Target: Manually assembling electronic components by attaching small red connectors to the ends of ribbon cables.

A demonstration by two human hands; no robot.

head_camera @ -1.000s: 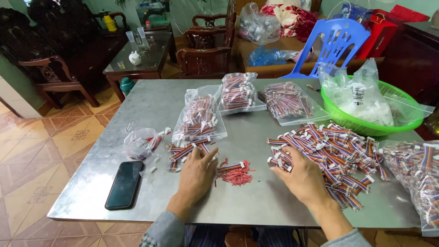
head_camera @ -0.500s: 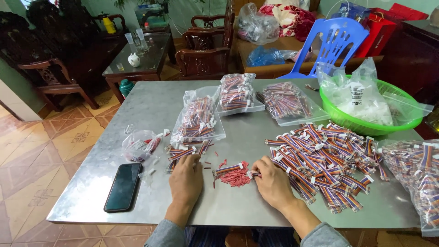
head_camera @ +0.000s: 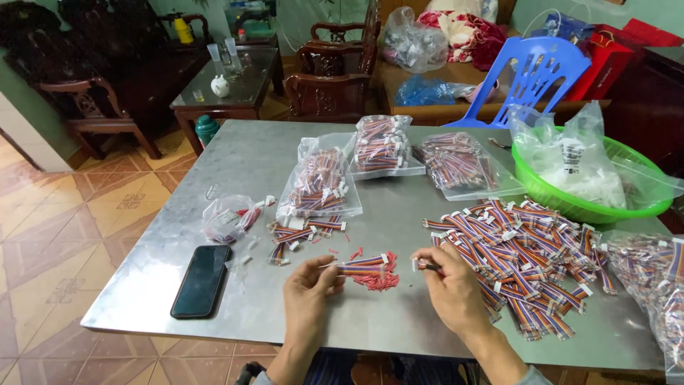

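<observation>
My left hand (head_camera: 308, 289) pinches one end of a short multicoloured wire bundle (head_camera: 363, 264) with white connectors, held level just above the metal table (head_camera: 249, 164). My right hand (head_camera: 450, 285) grips a thin dark pointed tool at the bundle's other end. Beneath the bundle lies a small heap of red wire scraps (head_camera: 375, 280). A big loose pile of the same wire bundles (head_camera: 520, 249) spreads to the right of my right hand. A smaller group of bundles (head_camera: 303, 234) lies just ahead of my left hand.
A black phone (head_camera: 201, 280) lies at the table's left front. Clear bags of wire bundles (head_camera: 320, 178) sit farther back, another at the right edge (head_camera: 652, 285), a small bag (head_camera: 229, 217) at left. A green basket (head_camera: 627, 199) holds bagged white parts. Chairs and a glass side table (head_camera: 235, 78) stand behind.
Both hands have lifted off the table and come together. My left hand picked up a wire bundle, and my right hand moved from the big pile to its end.
</observation>
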